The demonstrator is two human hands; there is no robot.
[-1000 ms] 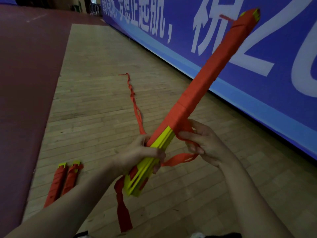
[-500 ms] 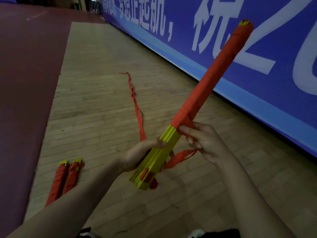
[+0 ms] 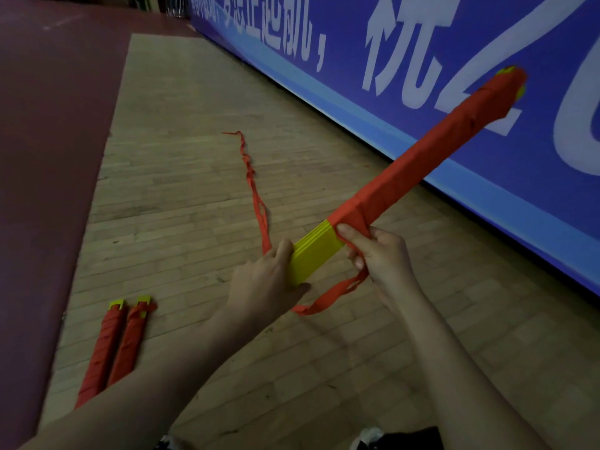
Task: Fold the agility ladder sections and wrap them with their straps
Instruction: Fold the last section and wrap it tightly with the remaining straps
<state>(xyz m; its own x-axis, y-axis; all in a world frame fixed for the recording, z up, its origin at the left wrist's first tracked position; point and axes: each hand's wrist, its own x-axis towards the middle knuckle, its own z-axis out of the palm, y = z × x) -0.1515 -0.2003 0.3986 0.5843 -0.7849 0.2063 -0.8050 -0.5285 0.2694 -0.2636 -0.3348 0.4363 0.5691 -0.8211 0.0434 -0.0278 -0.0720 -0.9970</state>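
A bundle of yellow ladder rungs (image 3: pixel 316 253) slants up to the right across the middle of the view. Red strap winds around most of its length (image 3: pixel 422 160); only the near end shows bare yellow. My left hand (image 3: pixel 269 280) grips that near yellow end. My right hand (image 3: pixel 378 258) pinches the red strap (image 3: pixel 331 295) at the edge of the wrapping, and a loose loop of it hangs below both hands. The strap's free tail (image 3: pixel 255 190) trails away over the floor.
Two wrapped bundles (image 3: pixel 113 345) lie side by side on the wooden floor at lower left. A blue banner wall (image 3: pixel 454 76) runs along the right. Dark red flooring (image 3: pixel 48 157) borders the wood on the left.
The bundle has tilted lower and turned in my hands, its far end dropping to the right. My left hand has shifted along the yellow end; the right hand has stayed at the wrap edge.
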